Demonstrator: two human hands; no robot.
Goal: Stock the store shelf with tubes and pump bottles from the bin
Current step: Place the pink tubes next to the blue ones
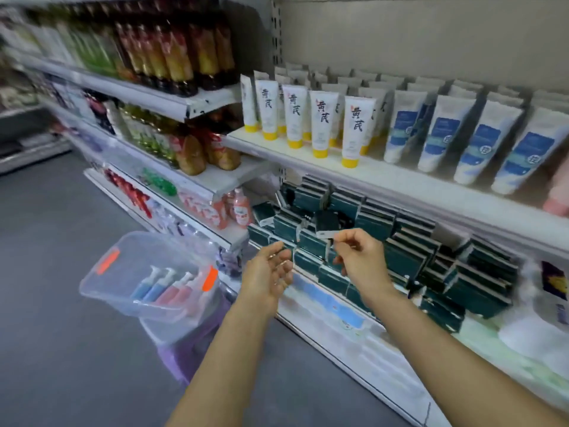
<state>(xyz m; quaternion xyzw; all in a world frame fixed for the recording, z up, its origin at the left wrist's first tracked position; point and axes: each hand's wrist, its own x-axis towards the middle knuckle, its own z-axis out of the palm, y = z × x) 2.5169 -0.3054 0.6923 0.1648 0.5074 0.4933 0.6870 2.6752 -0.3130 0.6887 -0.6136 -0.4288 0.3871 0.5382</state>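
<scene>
With both hands away from the clear plastic bin [129,274], which sits tilted on a purple stool [184,355] at the left, the bin could slide off and spill; the left hand [271,272] is loose and empty, and the right hand [357,251] seems to pinch a small pale tag, though blur hides it. In the bin lie four pump bottles [167,288], two blue and two pink. The white upper shelf [308,161] shows four yellow-capped white tubes [320,124] in front and four blue-labelled white tubes [471,146] beside them.

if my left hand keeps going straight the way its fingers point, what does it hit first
Most likely the dark green boxes on the lower shelf: the left hand, open and empty, points up and forward at their front row. Depth is hard to judge from one view.
</scene>
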